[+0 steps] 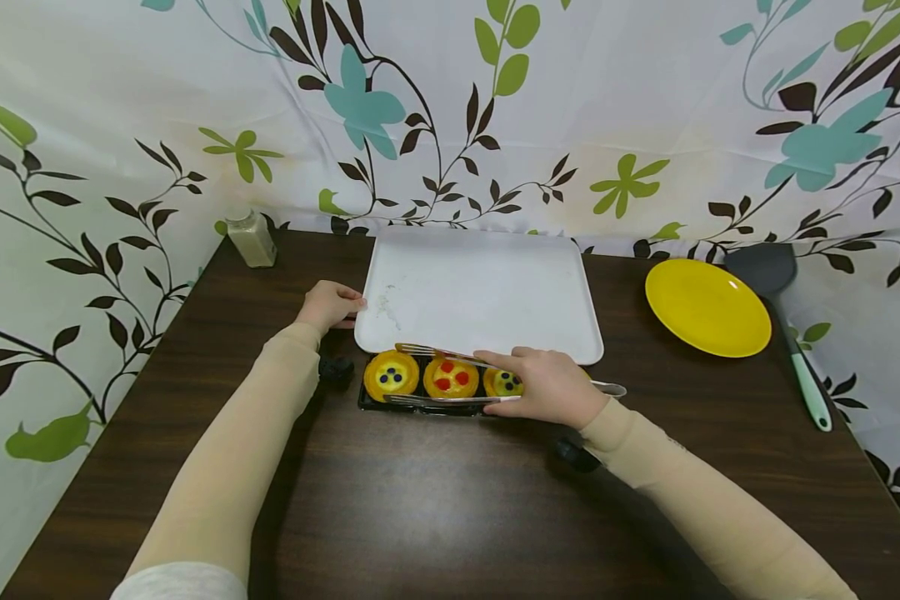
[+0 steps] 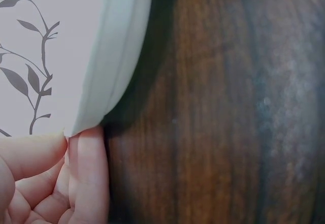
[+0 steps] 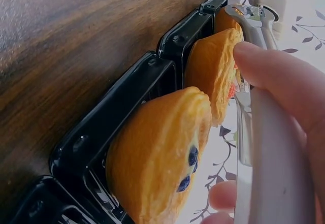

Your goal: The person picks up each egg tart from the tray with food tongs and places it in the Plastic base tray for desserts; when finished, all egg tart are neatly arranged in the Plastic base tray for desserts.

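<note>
My left hand pinches the left edge of a white tray between thumb and fingers; the left wrist view shows the thumb and a finger at its rim. My right hand holds metal tongs with arms spread. Below them, a black plastic container holds a blueberry-topped tart, a red-fruit tart and another tart with dark berries, partly hidden by my hand. The tong tips lie on either side of the leftmost tart.
A yellow plate sits at the right, overlapping a dark spatula with a mint handle end. A glass shaker jar stands at the back left. Behind the dark wooden table hangs a leaf-patterned cloth.
</note>
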Demonstrator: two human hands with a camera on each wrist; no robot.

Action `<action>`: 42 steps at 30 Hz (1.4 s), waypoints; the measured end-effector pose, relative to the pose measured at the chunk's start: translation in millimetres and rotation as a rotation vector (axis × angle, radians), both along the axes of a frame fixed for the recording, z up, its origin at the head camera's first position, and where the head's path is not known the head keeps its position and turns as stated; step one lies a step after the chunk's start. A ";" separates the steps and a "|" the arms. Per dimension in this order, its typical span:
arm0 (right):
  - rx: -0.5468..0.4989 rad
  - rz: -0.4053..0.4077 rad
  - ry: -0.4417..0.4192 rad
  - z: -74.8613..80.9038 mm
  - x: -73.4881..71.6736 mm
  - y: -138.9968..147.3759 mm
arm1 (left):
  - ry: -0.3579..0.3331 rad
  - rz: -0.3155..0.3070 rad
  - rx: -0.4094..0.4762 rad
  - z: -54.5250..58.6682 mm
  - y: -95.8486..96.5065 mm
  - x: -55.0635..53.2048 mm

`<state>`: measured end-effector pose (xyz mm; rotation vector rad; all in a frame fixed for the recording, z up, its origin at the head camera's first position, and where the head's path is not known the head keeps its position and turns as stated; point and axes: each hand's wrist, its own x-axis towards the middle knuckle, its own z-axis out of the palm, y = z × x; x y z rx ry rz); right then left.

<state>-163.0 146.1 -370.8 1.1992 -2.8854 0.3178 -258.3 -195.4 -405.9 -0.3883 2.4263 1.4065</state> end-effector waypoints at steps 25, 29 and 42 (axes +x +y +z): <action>-0.006 -0.034 -0.007 0.8 0.8 -0.1 | -0.009 0.009 0.020 3.5 2.3 1.9; -0.028 -0.046 -0.019 4.3 1.6 1.5 | -0.002 0.006 0.018 8.1 3.9 6.2; -0.133 -0.160 -0.125 10.2 1.2 20.1 | -0.016 0.009 -0.001 4.0 3.3 2.4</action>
